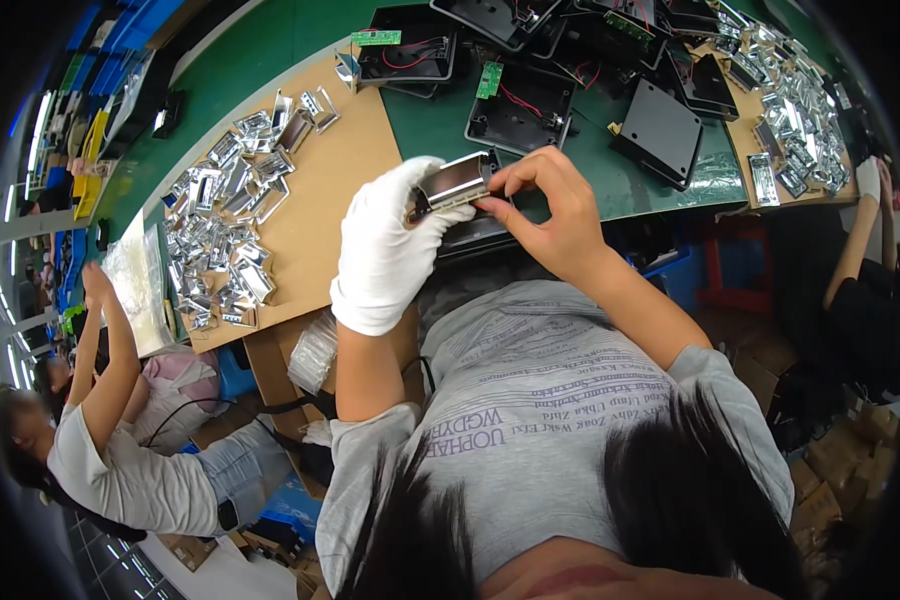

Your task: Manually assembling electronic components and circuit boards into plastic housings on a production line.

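Observation:
My left hand (378,250), in a white glove, is closed round a shiny chrome-like metal piece (454,182) shaped like a small open housing. It is held tilted above the near edge of the table. My bare right hand (560,218) pinches the right end of the same piece between thumb and fingers. Whether a smaller part sits between those fingertips is hidden. Just beyond my hands lies an open black plastic case (520,122) with red wires and a small green circuit board (489,80).
Many similar metal pieces (235,190) lie on a cardboard sheet (355,150) at left; another heap (795,120) is at far right. More black cases (660,130) are stacked on the green table (270,50). A person (160,470) sits at left; another person's arm (850,250) reaches in at right.

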`<state>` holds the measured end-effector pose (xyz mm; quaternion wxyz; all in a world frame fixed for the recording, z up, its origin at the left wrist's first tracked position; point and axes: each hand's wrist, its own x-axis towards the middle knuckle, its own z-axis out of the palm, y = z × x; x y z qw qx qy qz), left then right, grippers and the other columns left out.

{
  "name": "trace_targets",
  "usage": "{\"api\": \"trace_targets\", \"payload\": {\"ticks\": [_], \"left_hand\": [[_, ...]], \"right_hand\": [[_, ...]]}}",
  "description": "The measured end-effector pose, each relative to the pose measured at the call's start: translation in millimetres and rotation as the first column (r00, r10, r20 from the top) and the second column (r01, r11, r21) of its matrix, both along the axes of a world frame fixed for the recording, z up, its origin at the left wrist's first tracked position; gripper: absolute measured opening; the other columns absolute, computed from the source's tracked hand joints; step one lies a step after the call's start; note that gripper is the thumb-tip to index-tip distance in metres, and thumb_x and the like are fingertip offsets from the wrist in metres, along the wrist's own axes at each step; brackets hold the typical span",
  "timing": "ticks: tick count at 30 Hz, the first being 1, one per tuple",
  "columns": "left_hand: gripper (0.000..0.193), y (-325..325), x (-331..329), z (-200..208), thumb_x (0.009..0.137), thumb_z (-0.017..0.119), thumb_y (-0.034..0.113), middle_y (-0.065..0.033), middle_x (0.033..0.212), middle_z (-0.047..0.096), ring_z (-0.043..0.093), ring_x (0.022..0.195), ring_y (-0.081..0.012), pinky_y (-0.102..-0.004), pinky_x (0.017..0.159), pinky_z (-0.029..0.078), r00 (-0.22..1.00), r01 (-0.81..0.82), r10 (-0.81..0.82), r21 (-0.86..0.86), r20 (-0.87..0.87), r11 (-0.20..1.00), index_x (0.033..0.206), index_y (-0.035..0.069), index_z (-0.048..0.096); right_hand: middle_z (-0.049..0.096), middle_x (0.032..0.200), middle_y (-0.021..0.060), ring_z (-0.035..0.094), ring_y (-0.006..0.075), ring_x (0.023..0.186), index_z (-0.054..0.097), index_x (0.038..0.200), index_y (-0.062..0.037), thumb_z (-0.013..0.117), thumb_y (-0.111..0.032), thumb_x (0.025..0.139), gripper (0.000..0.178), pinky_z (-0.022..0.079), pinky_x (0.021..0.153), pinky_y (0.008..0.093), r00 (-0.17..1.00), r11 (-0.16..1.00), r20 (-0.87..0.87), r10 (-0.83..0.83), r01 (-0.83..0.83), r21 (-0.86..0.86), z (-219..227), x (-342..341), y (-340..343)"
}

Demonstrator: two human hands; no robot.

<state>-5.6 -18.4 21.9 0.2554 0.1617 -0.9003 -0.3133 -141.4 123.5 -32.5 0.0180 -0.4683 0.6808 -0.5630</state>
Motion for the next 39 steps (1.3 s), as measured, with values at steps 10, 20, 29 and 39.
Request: {"api": "trace_targets", "payload": {"ticks": [10,20,29,39], "left_hand": [[0.051,-18,-14,-5,0.071,0.089,0.004,-0.0092,0.110,0.075,0.068,0.095,-0.0211,-0.0325,0.089,0.054,0.996,-0.017,0.009,0.086,0.086,0.996,0.118,0.000,0.068],[0.050,-18,-13,-3,0.072,0.088,0.008,-0.0098,0.108,0.074,0.068,0.094,-0.0243,-0.0346,0.088,0.053,0.990,-0.033,0.031,0.014,0.138,0.999,0.118,0.003,0.069],[0.049,-20,-11,-3,0.072,0.088,0.009,-0.0100,0.107,0.073,0.068,0.095,-0.0259,-0.0356,0.088,0.053,0.987,-0.022,0.023,-0.006,0.158,1.000,0.117,0.004,0.070],[0.050,-20,-10,-10,0.072,0.088,0.008,-0.0102,0.107,0.073,0.069,0.092,-0.0257,-0.0355,0.086,0.054,0.995,-0.028,0.031,-0.023,0.096,0.999,0.118,0.004,0.070]], "right_hand": [[0.075,0.109,0.0004,0.062,0.0209,0.100,0.061,0.090,-0.0099,0.086,-0.016,0.077,0.030,0.052,0.088,0.0331,0.980,0.997,-0.198,0.006,-0.021,-0.072,-9,-2,17],[0.074,0.112,-0.0007,0.062,0.0205,0.100,0.070,0.094,-0.0096,0.087,-0.018,0.075,0.027,0.052,0.088,0.0322,0.980,0.999,-0.199,0.019,-0.028,-0.043,-11,-1,18],[0.073,0.113,-0.0022,0.060,0.0193,0.098,0.075,0.089,-0.0109,0.087,-0.019,0.074,0.021,0.051,0.087,0.0320,0.976,0.999,-0.217,0.024,-0.031,-0.028,-14,-1,19],[0.072,0.112,-0.0028,0.061,0.0194,0.099,0.072,0.084,-0.0113,0.087,-0.021,0.076,0.019,0.051,0.088,0.0324,0.971,0.999,-0.238,0.019,-0.025,-0.026,-13,-2,18]]}}
